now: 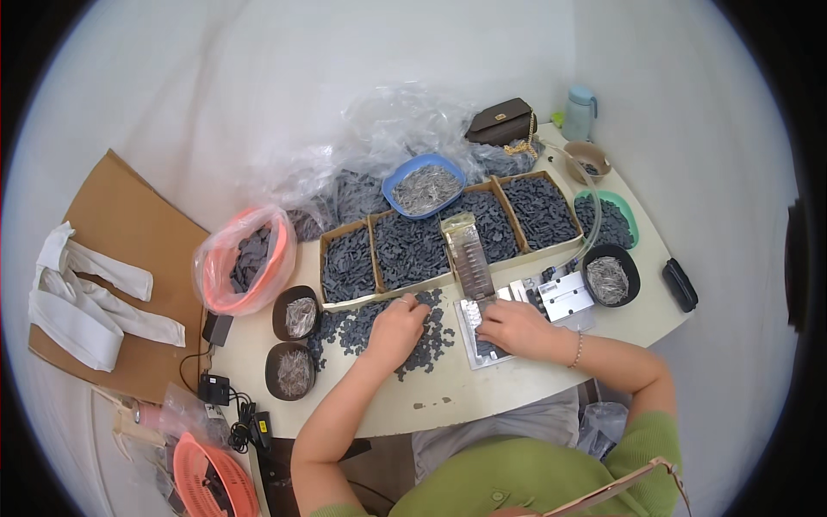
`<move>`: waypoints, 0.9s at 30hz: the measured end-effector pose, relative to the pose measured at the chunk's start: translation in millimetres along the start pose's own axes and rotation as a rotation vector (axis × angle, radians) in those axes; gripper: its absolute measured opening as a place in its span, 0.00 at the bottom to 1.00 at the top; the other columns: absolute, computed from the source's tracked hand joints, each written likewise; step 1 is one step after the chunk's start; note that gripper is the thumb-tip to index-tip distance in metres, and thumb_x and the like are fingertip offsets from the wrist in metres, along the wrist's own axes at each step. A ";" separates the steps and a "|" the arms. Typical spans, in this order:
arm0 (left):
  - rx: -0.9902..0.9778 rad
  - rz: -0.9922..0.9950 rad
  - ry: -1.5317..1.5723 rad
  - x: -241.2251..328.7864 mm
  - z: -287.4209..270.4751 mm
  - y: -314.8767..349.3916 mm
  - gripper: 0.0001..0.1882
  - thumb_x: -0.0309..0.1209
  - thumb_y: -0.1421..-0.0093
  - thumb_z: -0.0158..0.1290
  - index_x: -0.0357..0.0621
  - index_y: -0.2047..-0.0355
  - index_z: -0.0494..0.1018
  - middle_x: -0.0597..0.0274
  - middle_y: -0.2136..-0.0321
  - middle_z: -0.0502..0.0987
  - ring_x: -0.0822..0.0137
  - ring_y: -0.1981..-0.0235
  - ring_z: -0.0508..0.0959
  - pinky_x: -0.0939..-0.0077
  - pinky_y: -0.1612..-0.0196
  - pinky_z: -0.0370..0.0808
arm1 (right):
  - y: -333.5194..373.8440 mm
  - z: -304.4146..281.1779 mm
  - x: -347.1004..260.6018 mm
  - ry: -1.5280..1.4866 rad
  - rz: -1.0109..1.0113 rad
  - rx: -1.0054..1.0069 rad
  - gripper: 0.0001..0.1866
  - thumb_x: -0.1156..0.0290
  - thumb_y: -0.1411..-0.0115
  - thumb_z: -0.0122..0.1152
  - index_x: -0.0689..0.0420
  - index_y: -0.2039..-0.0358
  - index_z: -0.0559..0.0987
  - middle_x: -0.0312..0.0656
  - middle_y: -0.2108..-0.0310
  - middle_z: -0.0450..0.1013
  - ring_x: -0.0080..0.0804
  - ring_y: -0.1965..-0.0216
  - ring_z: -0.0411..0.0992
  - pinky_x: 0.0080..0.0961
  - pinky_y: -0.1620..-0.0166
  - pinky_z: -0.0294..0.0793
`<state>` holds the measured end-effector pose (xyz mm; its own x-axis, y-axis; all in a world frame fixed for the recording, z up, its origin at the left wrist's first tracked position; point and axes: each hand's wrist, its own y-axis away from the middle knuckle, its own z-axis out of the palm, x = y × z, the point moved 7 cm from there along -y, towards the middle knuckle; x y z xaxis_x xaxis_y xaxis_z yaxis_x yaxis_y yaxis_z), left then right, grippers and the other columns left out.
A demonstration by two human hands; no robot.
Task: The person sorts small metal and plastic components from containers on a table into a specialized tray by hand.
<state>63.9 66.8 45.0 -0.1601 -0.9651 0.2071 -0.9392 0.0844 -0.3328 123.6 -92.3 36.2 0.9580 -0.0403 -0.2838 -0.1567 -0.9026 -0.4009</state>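
My left hand [399,329] rests over a loose spread of small dark grey parts [353,332] on the table. Its fingers are bent together at the pile, and any part between them is too small to make out. My right hand [515,331] is at a metal assembly fixture [472,332], just below an upright clear feed box [469,254]. Its fingers are curled down onto the fixture, hiding what they touch. To the right of that hand is a silver metal block [566,296] with a clear tube [594,211] curving nearby.
Cardboard boxes [412,250] full of grey parts line the back. Metal pins fill a blue tray [425,187] and black bowls [291,373] [612,276]. A green bowl [633,226], a black case [680,285] and a pink basket [284,276] stand around. Cables [245,420] hang at left.
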 end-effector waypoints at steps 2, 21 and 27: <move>0.081 -0.157 0.327 -3.9 -7.8 -0.4 0.08 0.17 0.52 0.54 0.39 0.71 0.75 0.58 0.73 0.74 0.64 0.71 0.78 0.75 0.69 0.75 | 8.1 -4.7 -5.3 0.006 -0.026 0.029 0.10 0.71 0.52 0.64 0.55 0.67 0.79 0.36 0.70 0.70 0.34 0.65 0.70 0.29 0.64 0.73; 0.160 0.194 0.084 67.9 33.3 3.8 0.11 0.24 0.53 0.53 0.39 0.67 0.76 0.58 0.64 0.78 0.61 0.64 0.79 0.71 0.67 0.77 | -3.3 -22.3 27.0 -0.097 0.035 -0.066 0.13 0.78 0.50 0.55 0.57 0.62 0.79 0.43 0.65 0.75 0.41 0.63 0.75 0.34 0.61 0.75; 0.152 0.295 -0.235 106.4 28.3 17.6 0.17 0.25 0.52 0.51 0.30 0.61 0.74 0.46 0.58 0.76 0.56 0.58 0.77 0.67 0.56 0.76 | -44.5 -13.4 20.6 -0.114 -0.012 -0.008 0.10 0.75 0.47 0.56 0.56 0.63 0.79 0.42 0.66 0.75 0.41 0.63 0.74 0.34 0.61 0.75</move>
<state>38.9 -41.4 35.2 -0.3261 -0.9367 -0.1275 -0.8050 0.3459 -0.4821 153.5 -58.7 59.9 0.9263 0.0189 -0.3764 -0.1432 -0.9062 -0.3979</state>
